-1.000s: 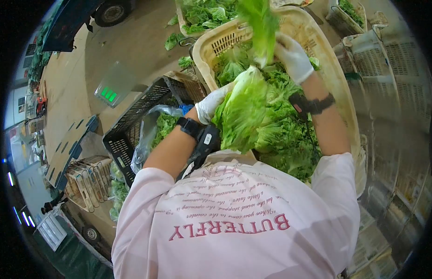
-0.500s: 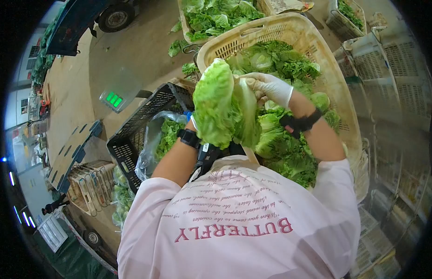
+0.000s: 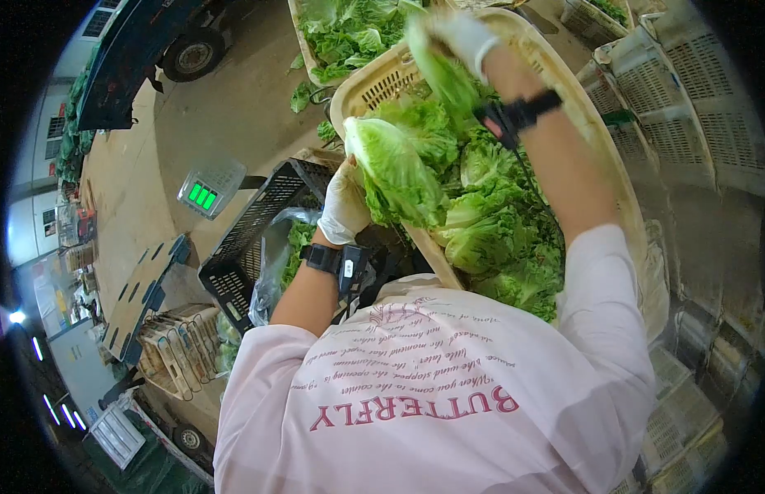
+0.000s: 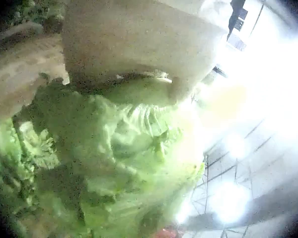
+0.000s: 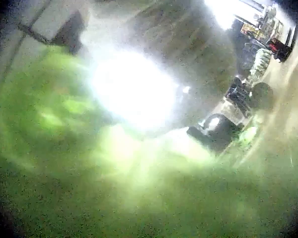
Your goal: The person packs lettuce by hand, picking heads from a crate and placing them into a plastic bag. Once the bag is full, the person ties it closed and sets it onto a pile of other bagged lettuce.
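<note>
My gloved left hand (image 3: 345, 204) grips a head of lettuce (image 3: 395, 169) by its side, over the near-left rim of a big cream crate (image 3: 592, 123). In the left wrist view the glove (image 4: 139, 44) lies against the lettuce (image 4: 139, 148). Higher up, over the crate's far side, my gloved right hand (image 3: 463, 39) is blurred and pinches a long green leaf (image 3: 440, 74). More lettuce (image 3: 489, 239) fills the crate below. In the right wrist view blurred green leaves (image 5: 139, 193) take up the lower part; the right fingers cannot be made out there.
A black crate (image 3: 234, 259) with a plastic bag (image 3: 271, 255) of greens stands at the left, beside a scale display (image 3: 203, 195). Another crate of lettuce (image 3: 349, 37) is at the top. Stacked crates (image 3: 662, 107) stand at the right, a vehicle wheel (image 3: 193, 55) at upper left.
The right hand has moved from beside the held lettuce up and away, with a leaf in its fingers. The left hand has turned the lettuce, and more of its glove shows.
</note>
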Demonstrator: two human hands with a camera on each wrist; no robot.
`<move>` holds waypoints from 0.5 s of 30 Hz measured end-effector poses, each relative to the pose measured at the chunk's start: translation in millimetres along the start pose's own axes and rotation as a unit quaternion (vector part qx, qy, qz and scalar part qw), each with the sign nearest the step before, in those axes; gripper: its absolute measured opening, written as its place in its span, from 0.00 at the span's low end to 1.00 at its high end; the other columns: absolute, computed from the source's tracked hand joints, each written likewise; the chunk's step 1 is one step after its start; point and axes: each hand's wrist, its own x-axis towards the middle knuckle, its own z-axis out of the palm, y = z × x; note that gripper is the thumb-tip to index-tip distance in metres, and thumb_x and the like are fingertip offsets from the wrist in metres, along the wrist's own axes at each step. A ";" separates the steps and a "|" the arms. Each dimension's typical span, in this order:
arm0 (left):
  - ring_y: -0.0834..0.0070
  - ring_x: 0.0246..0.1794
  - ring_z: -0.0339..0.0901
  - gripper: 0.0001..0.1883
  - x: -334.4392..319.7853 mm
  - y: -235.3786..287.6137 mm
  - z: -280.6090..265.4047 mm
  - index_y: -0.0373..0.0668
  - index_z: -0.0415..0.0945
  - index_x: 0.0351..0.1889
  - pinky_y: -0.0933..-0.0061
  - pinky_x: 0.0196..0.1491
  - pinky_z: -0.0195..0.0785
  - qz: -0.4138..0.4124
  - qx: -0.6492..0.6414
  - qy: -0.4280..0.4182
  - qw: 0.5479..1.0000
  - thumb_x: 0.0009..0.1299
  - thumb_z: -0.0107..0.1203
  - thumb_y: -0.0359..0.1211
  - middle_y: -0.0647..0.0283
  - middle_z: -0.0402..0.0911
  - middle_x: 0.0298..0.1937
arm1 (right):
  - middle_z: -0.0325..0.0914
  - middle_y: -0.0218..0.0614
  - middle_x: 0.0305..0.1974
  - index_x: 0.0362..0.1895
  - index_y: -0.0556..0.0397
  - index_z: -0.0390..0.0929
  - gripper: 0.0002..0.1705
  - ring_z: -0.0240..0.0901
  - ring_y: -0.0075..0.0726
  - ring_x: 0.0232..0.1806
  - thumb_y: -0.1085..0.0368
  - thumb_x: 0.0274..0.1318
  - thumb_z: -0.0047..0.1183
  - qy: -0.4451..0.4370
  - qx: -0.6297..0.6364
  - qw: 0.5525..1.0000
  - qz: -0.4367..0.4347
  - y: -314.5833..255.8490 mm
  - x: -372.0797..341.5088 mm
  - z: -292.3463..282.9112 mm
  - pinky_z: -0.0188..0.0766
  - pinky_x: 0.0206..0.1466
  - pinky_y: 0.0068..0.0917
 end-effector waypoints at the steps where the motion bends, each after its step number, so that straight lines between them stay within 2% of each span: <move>1: 0.64 0.58 0.71 0.22 -3.7 1.4 2.8 0.42 0.64 0.61 0.57 0.60 0.64 -0.017 -0.032 0.002 0.999 0.74 0.36 0.41 0.57 0.72 0.59 | 0.78 0.38 0.31 0.39 0.55 0.78 0.27 0.73 0.35 0.32 0.42 0.58 0.44 -0.002 0.001 1.000 -0.003 -5.0 2.1 5.1 0.73 0.38 0.35; 2: 0.64 0.58 0.71 0.22 -4.6 3.2 -3.2 0.42 0.64 0.61 0.57 0.60 0.64 -0.010 -0.030 0.004 1.000 0.74 0.36 0.41 0.57 0.72 0.59 | 0.78 0.39 0.32 0.42 0.56 0.76 0.28 0.74 0.35 0.34 0.42 0.58 0.44 -0.033 0.009 0.999 0.008 -12.7 3.4 12.6 0.72 0.38 0.35; 4: 0.61 0.59 0.69 0.25 -4.1 5.1 -20.8 0.42 0.64 0.62 0.54 0.62 0.60 0.000 -0.036 0.025 0.999 0.70 0.45 0.44 0.57 0.71 0.60 | 0.78 0.42 0.33 0.46 0.58 0.74 0.31 0.75 0.36 0.38 0.41 0.59 0.44 -0.095 0.020 0.995 0.031 -28.4 -0.2 28.4 0.72 0.38 0.35; 6: 0.62 0.57 0.70 0.24 -9.4 9.1 -16.1 0.42 0.67 0.60 0.56 0.61 0.61 -0.001 -0.065 -0.004 0.998 0.70 0.45 0.44 0.57 0.73 0.58 | 0.78 0.44 0.34 0.50 0.60 0.72 0.34 0.76 0.36 0.42 0.40 0.59 0.44 -0.153 0.024 0.986 0.057 -42.1 -11.2 41.9 0.72 0.39 0.35; 8: 0.62 0.57 0.70 0.24 -10.8 9.5 -19.6 0.42 0.66 0.60 0.56 0.61 0.62 -0.013 -0.081 -0.002 0.997 0.71 0.44 0.44 0.56 0.72 0.58 | 0.78 0.47 0.41 0.53 0.60 0.70 0.39 0.74 0.38 0.47 0.36 0.57 0.43 -0.298 -0.035 0.947 0.113 -29.3 -46.2 75.5 0.70 0.47 0.34; 9: 0.62 0.57 0.70 0.26 -8.4 9.2 -24.0 0.42 0.65 0.61 0.56 0.61 0.62 -0.020 -0.045 0.034 0.998 0.71 0.44 0.48 0.56 0.72 0.58 | 0.77 0.49 0.44 0.54 0.61 0.70 0.41 0.73 0.40 0.49 0.34 0.55 0.44 -0.283 -0.051 0.958 0.009 -12.1 -58.7 86.3 0.68 0.50 0.33; 10: 0.62 0.57 0.70 0.26 -7.9 8.9 -23.2 0.42 0.65 0.61 0.56 0.61 0.62 -0.021 -0.047 0.034 0.998 0.71 0.44 0.48 0.56 0.72 0.58 | 0.76 0.51 0.47 0.54 0.61 0.69 0.43 0.72 0.42 0.51 0.33 0.54 0.45 -0.265 -0.067 0.957 -0.094 1.6 -65.7 91.1 0.66 0.53 0.33; 11: 0.62 0.57 0.70 0.28 -7.5 7.6 -18.6 0.43 0.64 0.62 0.57 0.61 0.62 -0.031 -0.064 0.024 0.997 0.70 0.44 0.50 0.56 0.71 0.59 | 0.76 0.51 0.47 0.54 0.61 0.69 0.43 0.72 0.42 0.51 0.33 0.54 0.45 -0.265 -0.067 0.958 -0.089 4.6 -66.9 92.1 0.66 0.53 0.33; 13: 0.65 0.59 0.69 0.32 -14.2 6.1 -7.9 0.45 0.59 0.66 0.59 0.62 0.62 -0.044 -0.058 0.021 0.997 0.69 0.47 0.53 0.58 0.69 0.60 | 0.76 0.41 0.46 0.53 0.58 0.70 0.35 0.72 0.37 0.47 0.40 0.56 0.50 -0.257 -0.049 0.965 -0.009 10.7 -73.4 98.9 0.66 0.52 0.29; 14: 0.65 0.59 0.69 0.32 -13.2 1.6 -9.5 0.45 0.59 0.66 0.59 0.62 0.62 -0.050 -0.057 0.022 0.997 0.69 0.47 0.53 0.58 0.69 0.60 | 0.76 0.41 0.46 0.53 0.58 0.70 0.35 0.72 0.37 0.47 0.40 0.56 0.50 -0.254 -0.045 0.966 -0.005 6.7 -78.8 97.4 0.66 0.52 0.29; 15: 0.66 0.59 0.69 0.33 -11.6 -4.3 -11.9 0.45 0.57 0.66 0.59 0.62 0.62 0.000 0.047 0.046 0.998 0.69 0.49 0.51 0.59 0.69 0.61 | 0.76 0.40 0.45 0.53 0.58 0.70 0.34 0.71 0.34 0.46 0.42 0.57 0.51 -0.236 -0.090 0.967 -0.020 2.4 -83.5 95.2 0.66 0.51 0.27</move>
